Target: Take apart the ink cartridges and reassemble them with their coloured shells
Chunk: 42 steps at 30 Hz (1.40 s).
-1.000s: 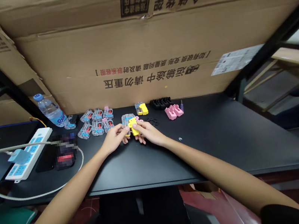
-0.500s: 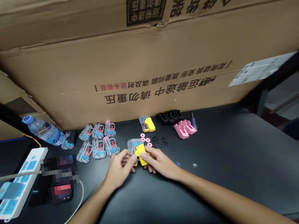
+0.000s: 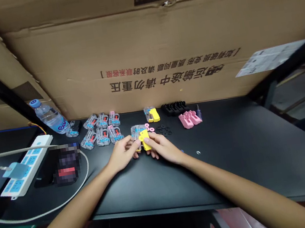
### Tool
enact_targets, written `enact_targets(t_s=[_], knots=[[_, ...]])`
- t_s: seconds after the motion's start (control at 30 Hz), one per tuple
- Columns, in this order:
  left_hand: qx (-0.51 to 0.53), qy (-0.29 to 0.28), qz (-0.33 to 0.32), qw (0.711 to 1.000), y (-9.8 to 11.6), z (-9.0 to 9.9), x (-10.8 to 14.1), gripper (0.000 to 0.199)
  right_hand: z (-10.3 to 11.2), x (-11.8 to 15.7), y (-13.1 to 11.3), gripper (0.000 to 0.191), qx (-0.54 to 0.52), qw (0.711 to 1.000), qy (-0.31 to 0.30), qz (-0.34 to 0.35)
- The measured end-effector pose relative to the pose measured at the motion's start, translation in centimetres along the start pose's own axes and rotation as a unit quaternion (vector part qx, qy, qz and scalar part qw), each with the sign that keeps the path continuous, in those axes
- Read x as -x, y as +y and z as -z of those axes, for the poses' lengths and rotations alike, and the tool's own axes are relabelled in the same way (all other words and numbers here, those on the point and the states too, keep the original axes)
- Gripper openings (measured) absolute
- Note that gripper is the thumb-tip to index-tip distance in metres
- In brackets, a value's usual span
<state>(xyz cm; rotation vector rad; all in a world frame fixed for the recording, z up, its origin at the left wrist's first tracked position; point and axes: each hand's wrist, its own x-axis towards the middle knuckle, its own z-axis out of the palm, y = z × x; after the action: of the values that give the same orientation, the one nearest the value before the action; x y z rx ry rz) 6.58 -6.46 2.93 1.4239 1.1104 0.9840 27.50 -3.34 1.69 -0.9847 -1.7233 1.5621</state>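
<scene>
Both hands meet near the middle of the black table. My left hand (image 3: 124, 152) pinches the left side of a clear plastic casing (image 3: 137, 130) with blue parts. A yellow piece (image 3: 145, 139) lies against this casing, and my right hand (image 3: 164, 147) grips it with the thumb on top. The undersides of both pieces are hidden by the fingers. Just beyond the hands are pink rings (image 3: 151, 129) and black rings (image 3: 164, 129). Further back lies another clear casing with a yellow part (image 3: 152, 114).
Several clear casings (image 3: 103, 136) lie in two rows at the left. Behind stand a bottle (image 3: 51, 116) and cardboard (image 3: 158, 43). A power strip (image 3: 27, 166) and cable are left. Black parts (image 3: 174, 108), pink parts (image 3: 190, 119) and a screwdriver (image 3: 199, 112) lie back right.
The view has tilted down and shifted a little, so the table and hands appear higher in the picture. Both hands keep their hold on the casing and yellow piece.
</scene>
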Motion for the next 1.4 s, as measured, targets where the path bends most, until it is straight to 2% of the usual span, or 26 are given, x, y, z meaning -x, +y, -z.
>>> enact_targets(t_s=[0.33,0.63,0.93,1.07,1.2,1.4], knots=[[0.01,-0.001,0.003,1.0,-1.0,-0.1,0.0,0.053,-0.1,0.4,0.3,0.053,0.003,1.0,0.012,-0.008],[0.016,-0.011,-0.039,0.999,-1.1,0.6,-0.6,0.054,0.1,-0.5,0.0,0.054,0.006,1.0,-0.002,0.027],[0.009,-0.015,-0.037,0.999,-1.3,1.4,-1.3,0.052,-0.3,-1.2,-0.1,0.057,0.032,0.997,0.024,0.071],[0.015,-0.021,-0.034,0.999,-1.6,1.7,-1.6,0.05,0.1,-1.6,0.5,0.049,0.022,0.998,0.025,0.06],[0.025,-0.056,-0.028,0.998,-1.8,2.1,-1.9,0.052,0.4,-1.8,0.9,0.04,0.02,0.998,0.004,0.063],[-0.048,-0.058,-0.068,0.995,-1.6,2.6,-1.9,0.052,0.4,-1.4,0.5,0.042,0.023,0.997,-0.002,0.07]])
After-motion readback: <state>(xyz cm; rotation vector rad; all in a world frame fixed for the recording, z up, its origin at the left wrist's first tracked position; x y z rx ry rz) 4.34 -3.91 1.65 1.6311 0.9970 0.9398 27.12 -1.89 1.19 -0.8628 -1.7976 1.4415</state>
